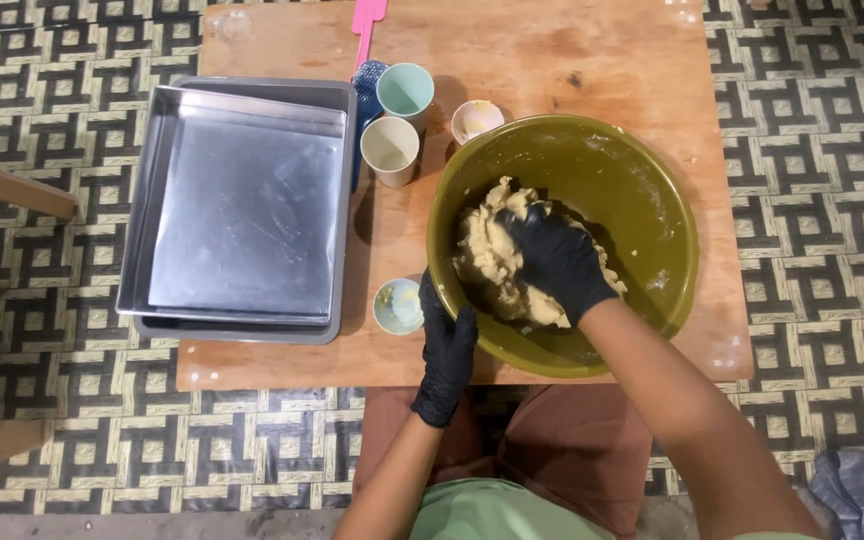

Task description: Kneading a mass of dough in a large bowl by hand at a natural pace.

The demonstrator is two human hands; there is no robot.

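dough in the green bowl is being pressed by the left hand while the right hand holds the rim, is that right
Not quite: the hands are swapped. In the head view the right hand presses the dough in the green bowl, while the left hand holds the rim.

Dough (pixel 487 255) in bowl (pixel 642 190) on table (pixel 552 60), 2 stacked trays (pixel 242 210) left, 2 cups (pixel 390 150) between

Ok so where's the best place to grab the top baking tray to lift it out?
Probably by the raised rim of the top tray on its near edge, coming from the seated person's side. It sits nested in a second tray, and cups crowd its right side.
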